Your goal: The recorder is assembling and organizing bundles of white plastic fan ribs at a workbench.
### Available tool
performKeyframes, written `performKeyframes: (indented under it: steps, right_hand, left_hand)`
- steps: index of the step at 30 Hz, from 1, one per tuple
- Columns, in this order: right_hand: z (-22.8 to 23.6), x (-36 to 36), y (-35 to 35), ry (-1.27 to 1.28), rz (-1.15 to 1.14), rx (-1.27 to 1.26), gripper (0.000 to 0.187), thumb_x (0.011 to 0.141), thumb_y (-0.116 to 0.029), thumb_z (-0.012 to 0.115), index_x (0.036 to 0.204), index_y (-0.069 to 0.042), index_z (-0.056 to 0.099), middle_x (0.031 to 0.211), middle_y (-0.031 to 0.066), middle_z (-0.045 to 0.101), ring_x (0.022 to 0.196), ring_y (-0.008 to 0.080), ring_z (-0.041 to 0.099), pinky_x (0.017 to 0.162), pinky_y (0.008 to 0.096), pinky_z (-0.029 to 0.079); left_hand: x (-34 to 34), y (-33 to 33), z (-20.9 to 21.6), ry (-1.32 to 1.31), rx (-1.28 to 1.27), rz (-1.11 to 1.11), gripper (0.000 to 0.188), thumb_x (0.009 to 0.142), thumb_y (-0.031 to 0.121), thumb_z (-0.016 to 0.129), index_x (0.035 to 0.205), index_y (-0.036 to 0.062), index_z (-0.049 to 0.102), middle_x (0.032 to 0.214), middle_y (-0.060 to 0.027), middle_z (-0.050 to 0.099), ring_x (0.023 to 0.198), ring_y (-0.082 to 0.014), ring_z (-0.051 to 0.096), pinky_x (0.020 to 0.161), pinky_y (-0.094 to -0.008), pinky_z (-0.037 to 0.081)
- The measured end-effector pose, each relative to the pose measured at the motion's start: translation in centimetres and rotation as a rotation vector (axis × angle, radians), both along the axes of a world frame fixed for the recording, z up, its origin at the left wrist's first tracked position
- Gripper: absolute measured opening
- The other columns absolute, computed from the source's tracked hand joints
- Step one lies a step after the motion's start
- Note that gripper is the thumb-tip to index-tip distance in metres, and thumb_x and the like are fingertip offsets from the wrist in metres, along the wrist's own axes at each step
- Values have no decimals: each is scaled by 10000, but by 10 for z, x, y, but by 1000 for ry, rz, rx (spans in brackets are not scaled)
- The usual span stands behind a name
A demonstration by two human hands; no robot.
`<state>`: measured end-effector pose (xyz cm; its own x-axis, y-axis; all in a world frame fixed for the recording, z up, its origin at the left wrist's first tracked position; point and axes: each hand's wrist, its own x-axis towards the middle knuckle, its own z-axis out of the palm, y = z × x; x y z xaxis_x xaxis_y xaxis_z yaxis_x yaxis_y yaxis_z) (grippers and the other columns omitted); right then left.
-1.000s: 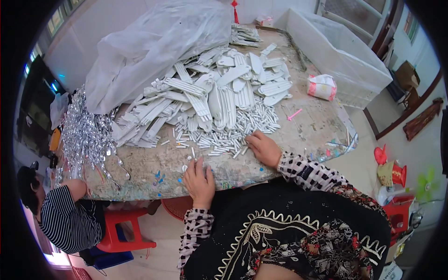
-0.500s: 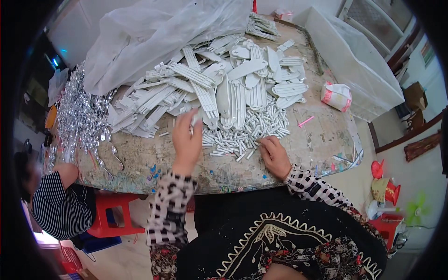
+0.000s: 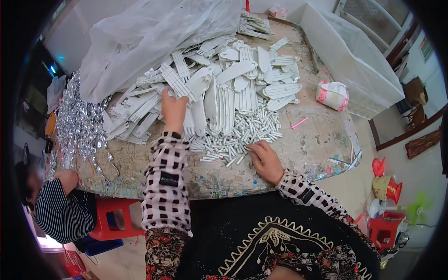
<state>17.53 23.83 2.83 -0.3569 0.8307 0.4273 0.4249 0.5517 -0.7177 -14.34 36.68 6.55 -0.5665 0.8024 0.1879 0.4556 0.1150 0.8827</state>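
Note:
My left hand point(image 3: 173, 111) reaches into the pile of white plastic pieces point(image 3: 140, 105), its thumb and fingers closed around the lower end of one long ribbed white plastic piece point(image 3: 174, 80). To the right, my right hand point(image 3: 267, 162) rests low on the table by the edge of a heap of small silvery-white rods point(image 3: 261, 123). Its fingers are curled together at the rods; whatever lies between the fingertips is hidden. Flat, rounded white pieces point(image 3: 237, 71) lie stacked behind the rods.
A translucent plastic bag point(image 3: 163, 32) covers the pile's back left. Silver foil strands point(image 3: 79, 121) hang at the left, near a seated person in a striped shirt point(image 3: 63, 210). A tissue pack point(image 3: 332, 95), a pink stick point(image 3: 299, 122) and a white bin point(image 3: 354, 70) are at right.
My left hand has moved forward and left from above the table into the pile, closing on a ribbed piece. My right hand has shifted slightly in view, still beside the rods.

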Motion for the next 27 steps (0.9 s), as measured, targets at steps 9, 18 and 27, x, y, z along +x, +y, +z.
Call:
performKeyframes:
  steps: [9,18,27]
  right_hand:
    - [21,16,17,48,4,42,190,853,-5,579,1041,-2,607,866,130,548,723,260,551,636,312,442]
    - [59,-93,85,-217,-63,156,369,874,-225,599,1173,-15,547,848,171,615,742,326,593,702,423,469]
    - [47,-122,88,93,-83,-249,481,828,-168,648,1258,-33,483,758,88,584,689,191,585,632,311,471]
  left_hand:
    - [-46,-79,-15,-123,21,-399,624,694,26,694,1294,9,523,908,-17,522,792,-112,505,693,-248,441]
    - [-38,-136,-6,453,-116,-364,694,753,127,718,1377,69,419,1124,-144,460,919,-285,520,825,-368,449]
    - [-44,-190,-28,293,-240,-119,534,820,237,694,1280,76,477,908,-140,582,793,-298,603,713,-395,482]
